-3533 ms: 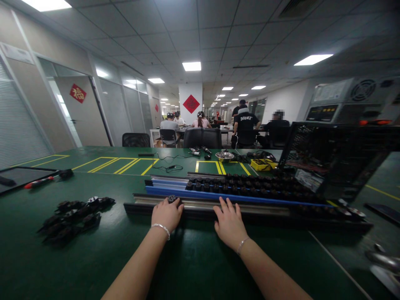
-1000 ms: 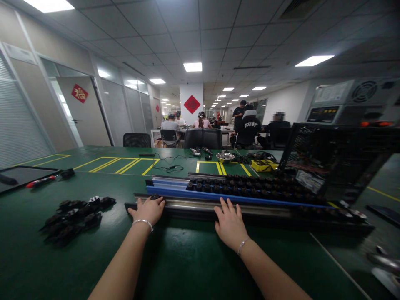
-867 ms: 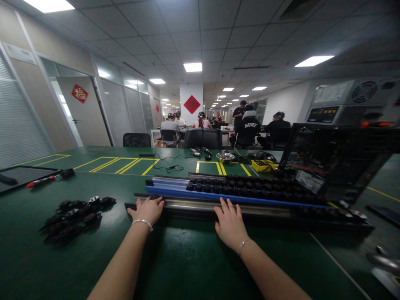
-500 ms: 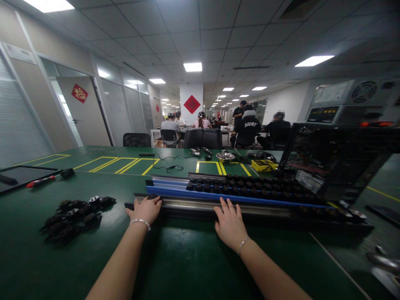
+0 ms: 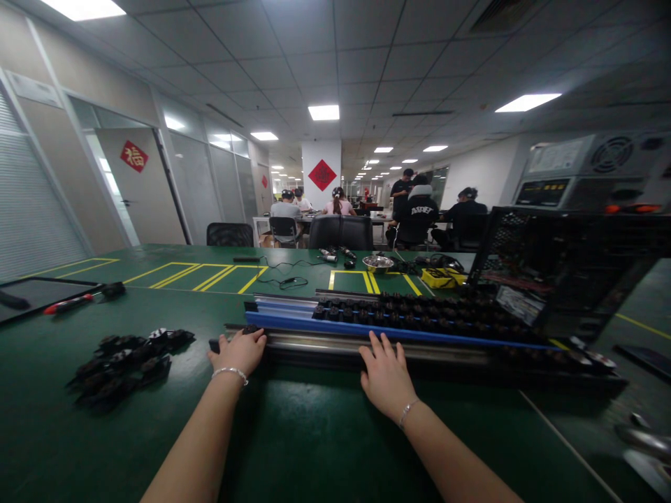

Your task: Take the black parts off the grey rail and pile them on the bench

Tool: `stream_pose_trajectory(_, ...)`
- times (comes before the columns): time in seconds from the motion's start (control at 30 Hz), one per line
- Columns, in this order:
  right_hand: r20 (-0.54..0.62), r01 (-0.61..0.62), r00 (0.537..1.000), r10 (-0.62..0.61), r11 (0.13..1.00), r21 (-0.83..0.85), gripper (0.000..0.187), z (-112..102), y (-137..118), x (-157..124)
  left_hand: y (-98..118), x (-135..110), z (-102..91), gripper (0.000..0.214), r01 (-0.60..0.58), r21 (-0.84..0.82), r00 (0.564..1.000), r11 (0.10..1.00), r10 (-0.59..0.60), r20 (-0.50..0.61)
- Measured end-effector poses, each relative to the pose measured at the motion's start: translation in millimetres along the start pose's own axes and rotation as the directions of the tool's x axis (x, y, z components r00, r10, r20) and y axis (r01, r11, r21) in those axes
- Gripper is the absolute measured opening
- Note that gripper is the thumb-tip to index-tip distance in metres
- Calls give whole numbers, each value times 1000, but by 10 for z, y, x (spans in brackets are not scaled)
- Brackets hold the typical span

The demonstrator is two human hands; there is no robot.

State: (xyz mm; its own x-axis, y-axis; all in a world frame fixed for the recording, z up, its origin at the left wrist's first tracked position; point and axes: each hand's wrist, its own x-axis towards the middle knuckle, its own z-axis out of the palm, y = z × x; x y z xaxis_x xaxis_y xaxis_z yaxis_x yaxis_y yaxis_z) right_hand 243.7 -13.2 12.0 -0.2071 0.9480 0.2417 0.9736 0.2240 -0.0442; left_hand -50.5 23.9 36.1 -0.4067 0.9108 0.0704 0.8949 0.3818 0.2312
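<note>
Black rail with silver channel [image 5: 319, 342], one: lying lengthwise on the green surface [image 5: 325, 436], in front of a blue rail [image 5: 301, 323]. Small black part [image 5: 252, 329], one: at the black rail's left end, partly covered by the left hand [image 5: 239, 351]; the grip is bent over it, whether pinching cannot be told. Right hand [image 5: 386, 370]: grip spread, fingertips on the same rail, well apart from the left. Pile of black parts [image 5: 126, 360]: left of the rails.
</note>
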Motion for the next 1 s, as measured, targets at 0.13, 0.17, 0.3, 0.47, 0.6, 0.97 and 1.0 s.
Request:
stream_pose_trajectory(0.13, -25, 12, 1000, -12, 1000, 5, 44, 19, 7, -2, -53, 29, 4, 46, 18, -3, 1000, 1000, -18, -4)
stream_pose_trajectory(0.17, -30, 12, 999, -12, 1000, 4, 44, 22, 7, -4, -68, 36, 5, 46, 24, -2, 1000, 1000, -24, -7)
stream_pose_trajectory(0.3, -23, 5, 1000, -5, 1000, -4, 44, 16, 0, -7, -101, 41, -4, 46, 37, -4, 999, 999, -37, -23)
stream_pose_trajectory(0.47, 4, -6, 1000, 6, 1000, -16, 44, -5, -8, -4, -98, 24, -20, 46, 43, -20, 999, 999, -44, -12)
stream_pose_trajectory(0.6, -17, 4, 1000, -4, 1000, -10, 44, 8, 1, -6, -104, 24, -27, 46, 61, -41, 998, 997, -62, -7)
stream_pose_trajectory(0.97, -26, 8, 1000, -8, 1000, -3, 43, 36, 9, -2, -153, 57, 6, 45, 78, -49, 996, 996, -81, -47)
stream_pose_trajectory(1.0, -28, 8, 1000, -9, 1000, -3, 43, 37, 11, 0, -157, 60, 9, 44, 76, -51, 995, 996, -79, -54)
